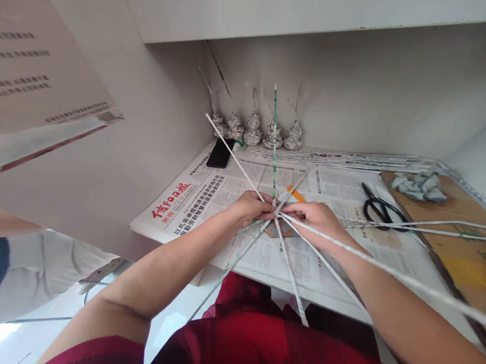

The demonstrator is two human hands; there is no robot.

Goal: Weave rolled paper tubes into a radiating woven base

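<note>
Several rolled-paper strips cross at one centre and fan out like spokes, among them a white strip (233,156), a green-patterned strip (274,151) standing up, and a speckled strip (291,273) reaching toward my body. My left hand (253,208) pinches the strips on the left of the crossing. From the right, my right hand (313,216) closes its fingers on the strips at the same spot. Exactly which strip lies between which fingertips is hidden. Beneath the crossing lies a small greyish piece (278,229), and an orange object (296,193) rests just beyond my hands.
Newspaper sheets (173,210) cover the table. Along the back wall stand several gourd-shaped woven paper pieces (253,130), with a black phone (220,153) before them. Loose paper sticks (329,158) lie behind. Black-handled scissors (377,208) and cardboard (454,244) bearing a crumpled cloth (419,186) are right.
</note>
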